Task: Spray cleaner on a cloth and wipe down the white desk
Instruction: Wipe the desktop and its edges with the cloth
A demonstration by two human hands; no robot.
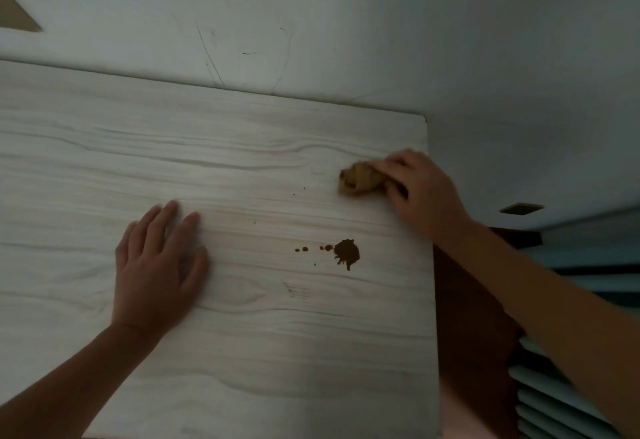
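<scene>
The white wood-grain desk (214, 147) fills most of the view, its right edge running down near the middle right. A crumpled tan cloth (358, 181) lies on the desk close to the far right corner. My right hand (420, 189) grips its right end with curled fingers. A dark brown stain (347, 252) with small splatter drops to its left sits on the desk below the cloth. My left hand (160, 265) rests flat on the desk with straight fingers, well left of the stain. No spray bottle is in view.
A scuffed white wall (311, 23) stands directly behind the desk. To the right of the desk's edge are a dark brown panel (467, 317) and pale slats (554, 397) lower down.
</scene>
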